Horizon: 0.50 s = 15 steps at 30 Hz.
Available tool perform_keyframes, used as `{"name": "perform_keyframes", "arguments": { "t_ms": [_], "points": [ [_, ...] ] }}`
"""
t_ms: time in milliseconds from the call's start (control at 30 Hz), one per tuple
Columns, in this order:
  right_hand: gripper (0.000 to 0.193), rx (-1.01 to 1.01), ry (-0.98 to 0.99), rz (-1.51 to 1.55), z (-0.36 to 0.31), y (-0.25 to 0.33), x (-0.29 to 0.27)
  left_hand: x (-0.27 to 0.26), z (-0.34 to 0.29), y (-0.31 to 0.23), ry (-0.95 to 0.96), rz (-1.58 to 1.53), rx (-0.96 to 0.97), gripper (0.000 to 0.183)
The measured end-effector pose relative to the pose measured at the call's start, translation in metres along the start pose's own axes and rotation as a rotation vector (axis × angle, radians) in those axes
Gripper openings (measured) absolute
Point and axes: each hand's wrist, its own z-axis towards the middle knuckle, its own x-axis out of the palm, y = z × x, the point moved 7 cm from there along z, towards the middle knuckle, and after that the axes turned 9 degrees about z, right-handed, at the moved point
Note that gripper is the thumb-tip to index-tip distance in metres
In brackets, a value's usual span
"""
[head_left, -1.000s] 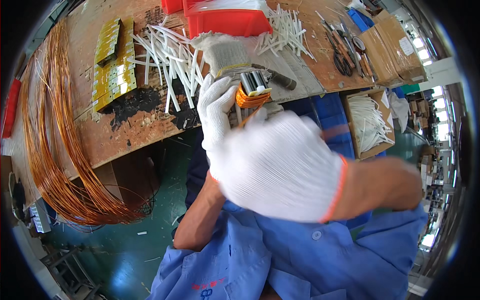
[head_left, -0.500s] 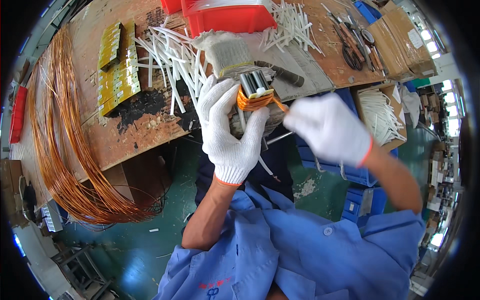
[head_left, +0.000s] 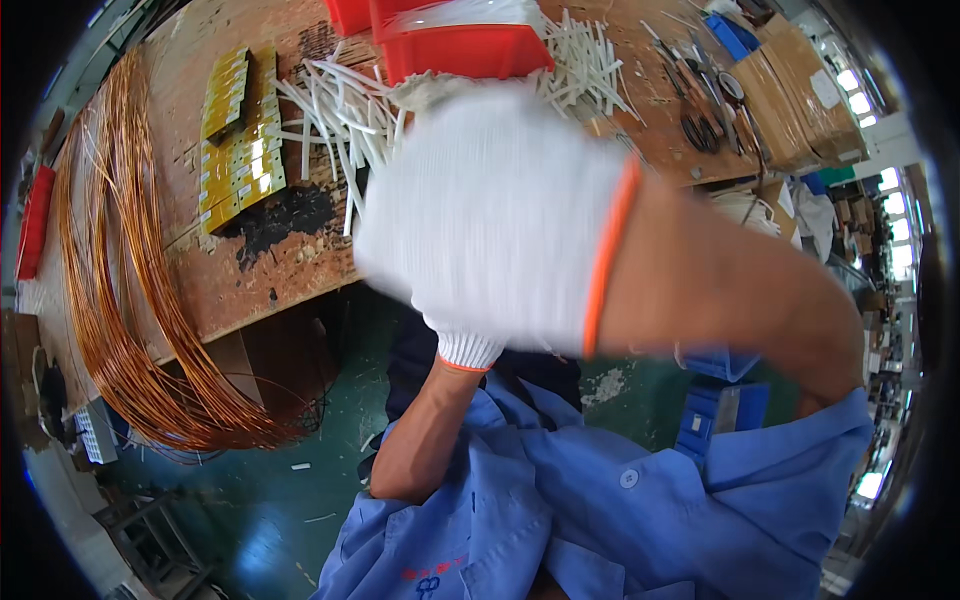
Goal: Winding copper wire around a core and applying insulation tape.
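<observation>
My right hand, in a white knit glove with an orange cuff edge, is raised close to the camera and blurred. Its fingers are smeared and turned away, so what they grip does not show. Behind it, only the ribbed glove cuff of my left hand can be seen; its fingers are covered. The copper wire coil with dark cores is hidden behind the right hand. A strip of the grey cloth pad peeks out above the right glove. White sleeving pieces lie just left of the right hand.
Long copper wire bundles hang over the left table edge. Yellow strips lie on the worn table. Red bins stand at the back. Scissors, other tools and a cardboard box are at the right.
My right hand has swung left and up toward the camera, from beside the coil to in front of it. It now covers the coil and most of my left hand.
</observation>
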Motion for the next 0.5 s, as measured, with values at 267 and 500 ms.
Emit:
{"name": "perform_keyframes", "arguments": {
  "t_ms": [267, 500],
  "points": [
    [0.046, -0.021, 0.051, 0.536, 0.043, -0.118, 0.035, -0.006, -0.001, 0.009, -0.094, 0.008, -0.02, 0.06],
    [0.034, 0.131, -0.395, 0.797, -0.064, -0.113, 0.098, -0.008, 0.004, 0.007, 0.001, 0.057, 0.122, 0.068]
  ]
}}
